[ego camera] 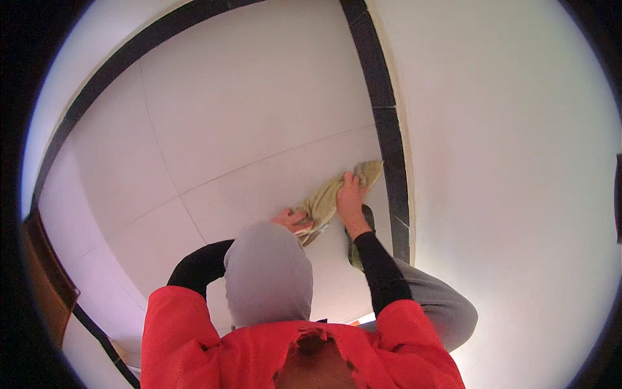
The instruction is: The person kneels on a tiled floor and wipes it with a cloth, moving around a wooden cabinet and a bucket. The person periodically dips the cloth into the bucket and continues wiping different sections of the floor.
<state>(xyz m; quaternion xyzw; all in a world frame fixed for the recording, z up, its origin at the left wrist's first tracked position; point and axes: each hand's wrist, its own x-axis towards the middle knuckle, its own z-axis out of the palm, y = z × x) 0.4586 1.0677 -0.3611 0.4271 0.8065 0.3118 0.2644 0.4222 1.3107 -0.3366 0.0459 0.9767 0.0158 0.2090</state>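
A yellowish-green cloth (pixel 323 199) lies bunched on the pale tiled floor (pixel 233 121), its far end touching the dark skirting at the right. My right hand (pixel 352 202) presses on the cloth near that far end, fingers spread over it. On the cloth's nearer left end rests my left hand (pixel 294 221), partly hidden by my grey-trousered knee (pixel 269 272). Whether the left fingers grip the fabric or only press it cannot be told. A dark shoe (pixel 355 253) shows beneath my right forearm.
Dark skirting (pixel 388 136) runs along the foot of the white wall (pixel 505 160) at the right and curves round the far side of the floor. A brown wooden piece (pixel 48 277), perhaps a door or furniture, stands at the left edge. Thin joints cross the floor tiles.
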